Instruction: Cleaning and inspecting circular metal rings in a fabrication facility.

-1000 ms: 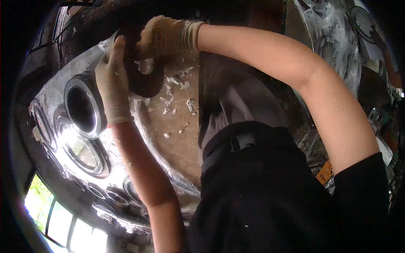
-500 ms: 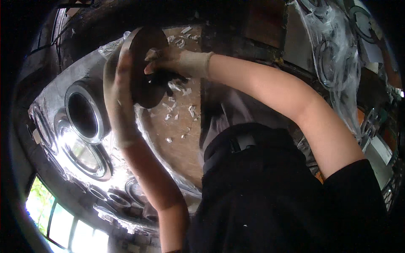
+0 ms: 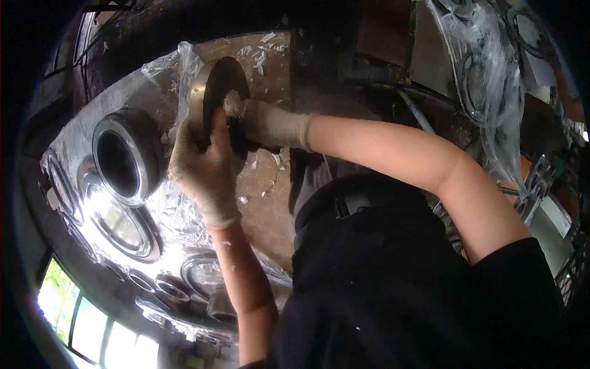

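A thick metal ring point(image 3: 216, 81), with a bright outer rim and a dark face, stands tilted on edge above the brown board point(image 3: 265, 203). My left hand point(image 3: 206, 175), in a pale knit glove, holds its lower edge, thumb on the face and fingers at the rim. Against the ring's dark face is my gloved right hand point(image 3: 263, 123), its fingers bent in toward the middle. What those fingers pinch, if anything, is hidden. White scraps point(image 3: 260, 61) lie scattered on the board beside the ring.
Left of my left hand stands a thick ring point(image 3: 101, 150), with a wide shiny ring point(image 3: 147, 246) below it. Crumpled clear film point(image 3: 178, 212) covers part of the table. Smaller rings point(image 3: 171, 289) sit toward the lower left. More plastic film point(image 3: 491, 104) hangs at the right.
The ring has come down and turned its face a little. My left hand has shifted from along its outer rim to its lower edge. My right hand has moved slightly down.
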`<action>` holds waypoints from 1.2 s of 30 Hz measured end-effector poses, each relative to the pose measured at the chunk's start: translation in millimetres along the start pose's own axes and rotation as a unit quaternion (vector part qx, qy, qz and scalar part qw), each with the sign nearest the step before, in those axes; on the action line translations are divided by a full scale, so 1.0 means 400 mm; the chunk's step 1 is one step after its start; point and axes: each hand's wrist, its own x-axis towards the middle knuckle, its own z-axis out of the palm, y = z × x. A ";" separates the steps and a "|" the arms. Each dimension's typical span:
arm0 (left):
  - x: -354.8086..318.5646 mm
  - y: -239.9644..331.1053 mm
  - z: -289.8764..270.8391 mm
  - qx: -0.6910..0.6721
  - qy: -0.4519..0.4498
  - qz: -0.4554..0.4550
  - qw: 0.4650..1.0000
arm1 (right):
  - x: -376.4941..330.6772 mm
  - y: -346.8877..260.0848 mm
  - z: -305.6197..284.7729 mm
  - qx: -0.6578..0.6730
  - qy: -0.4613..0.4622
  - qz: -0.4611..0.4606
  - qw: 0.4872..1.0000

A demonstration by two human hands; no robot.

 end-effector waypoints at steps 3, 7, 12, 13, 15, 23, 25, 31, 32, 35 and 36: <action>0.020 0.015 -0.027 0.137 -0.094 0.000 0.986 | 0.081 0.052 -0.031 -0.502 0.035 -0.180 0.845; 0.088 -0.028 -0.044 0.074 -0.177 -0.095 0.977 | 0.072 -0.107 -0.036 -0.731 -0.093 -0.205 0.645; 0.079 0.050 -0.014 0.145 -0.161 -0.076 0.973 | 0.068 0.075 -0.043 -0.495 0.023 -0.256 0.830; 0.066 0.046 -0.018 0.121 -0.141 -0.086 0.979 | 0.050 0.077 -0.038 -0.362 -0.039 -0.273 0.891; 0.035 -0.022 -0.013 -0.002 -0.106 -0.074 0.992 | 0.044 0.075 -0.036 -0.393 -0.016 -0.288 0.873; 0.044 0.027 -0.026 -0.010 -0.179 -0.078 0.981 | 0.090 -0.017 -0.084 -0.762 -0.035 -0.375 0.526; 0.031 0.030 -0.018 -0.030 -0.167 -0.079 0.982 | 0.080 0.032 -0.069 -0.741 0.025 -0.327 0.586; 0.003 0.017 -0.026 -0.044 -0.118 -0.067 0.990 | -0.071 -0.024 0.001 -0.081 -0.100 0.050 0.990; 0.006 0.029 -0.027 -0.033 -0.132 -0.068 0.988 | -0.083 -0.038 -0.003 -0.036 -0.118 0.065 0.990; 0.032 0.025 -0.023 -0.048 -0.160 -0.076 0.983 | 0.095 0.064 -0.079 -0.509 -0.041 -0.161 0.845; 0.041 0.012 -0.024 -0.075 -0.171 -0.085 0.979 | 0.135 0.090 -0.085 -0.695 0.004 -0.260 0.671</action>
